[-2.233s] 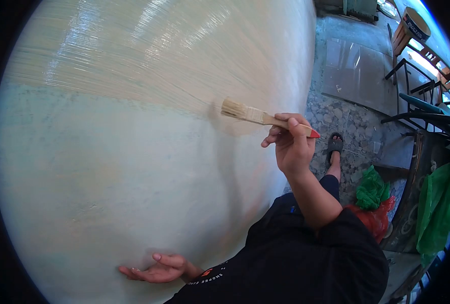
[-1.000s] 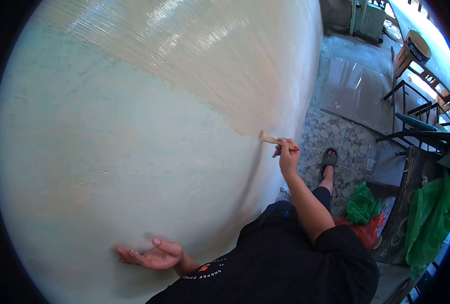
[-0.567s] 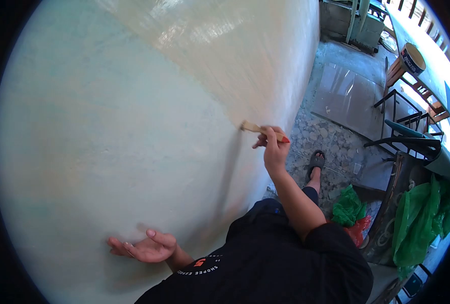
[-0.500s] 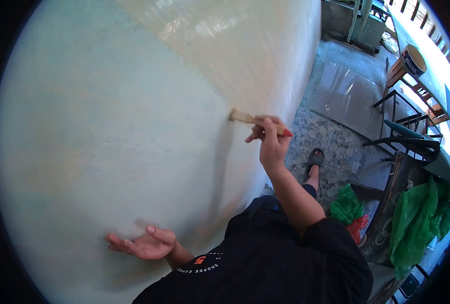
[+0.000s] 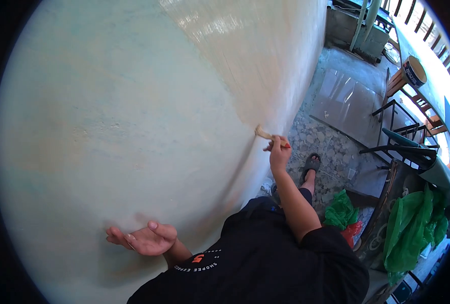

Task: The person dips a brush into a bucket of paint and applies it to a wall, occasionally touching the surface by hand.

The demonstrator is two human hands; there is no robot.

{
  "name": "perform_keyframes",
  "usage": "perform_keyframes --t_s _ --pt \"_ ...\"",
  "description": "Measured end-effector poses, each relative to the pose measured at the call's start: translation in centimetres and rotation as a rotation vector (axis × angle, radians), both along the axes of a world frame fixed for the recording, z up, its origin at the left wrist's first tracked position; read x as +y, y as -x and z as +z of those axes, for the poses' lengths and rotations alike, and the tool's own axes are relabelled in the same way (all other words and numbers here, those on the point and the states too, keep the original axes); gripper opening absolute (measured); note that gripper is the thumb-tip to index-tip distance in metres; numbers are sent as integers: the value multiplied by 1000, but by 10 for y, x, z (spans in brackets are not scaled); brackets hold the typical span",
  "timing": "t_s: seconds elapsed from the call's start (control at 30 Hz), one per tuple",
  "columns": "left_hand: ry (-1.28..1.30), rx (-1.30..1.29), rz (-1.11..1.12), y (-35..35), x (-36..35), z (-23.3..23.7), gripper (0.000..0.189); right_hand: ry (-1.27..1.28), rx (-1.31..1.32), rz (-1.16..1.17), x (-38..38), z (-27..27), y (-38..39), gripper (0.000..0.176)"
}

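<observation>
My right hand is closed round the handle of a paintbrush, which has a red tip on its handle. The bristles touch the pale wall near the lower edge of a wet, beige, glossy patch. Around that patch the surface looks dull greenish white. My left hand holds nothing; its palm is turned up and its fingers are apart, close to the wall at the lower left.
A paint bucket stands on a table at the upper right. Near it are dark metal frames. Green plastic bags lie at the lower right, beside a red bag. A flat panel lies on the stone-patterned floor.
My right hand has moved down and a little right with the paintbrush, along the wall. The beige patch reaches lower. My left hand has hardly moved.
</observation>
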State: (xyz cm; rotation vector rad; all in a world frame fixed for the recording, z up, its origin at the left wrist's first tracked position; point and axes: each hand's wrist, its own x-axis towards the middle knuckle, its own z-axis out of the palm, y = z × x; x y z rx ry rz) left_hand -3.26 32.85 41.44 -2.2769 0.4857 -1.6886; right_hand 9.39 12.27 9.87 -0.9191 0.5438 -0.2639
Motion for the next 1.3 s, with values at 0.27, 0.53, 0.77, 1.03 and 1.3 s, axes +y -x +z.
perform_keyframes --t_s 0.27,0.53,0.77,1.03,1.3 --pt "14 -5 -46 0 0 -1 53 55 -74 -21 -11 84 -14 18" --pt "71 -76 -109 -1 0 -3 51 -179 -514 -2 -25 307 -40 23" --pt "130 -86 -76 0 1 -7 52 -237 -596 -6 -29 304 -41 23" --pt "140 -103 -11 -1 -4 -5 50 135 -3 180 -25 74 -4 18" --pt "146 -121 -13 0 -3 -8 49 -48 -159 59 -22 166 -30 15"
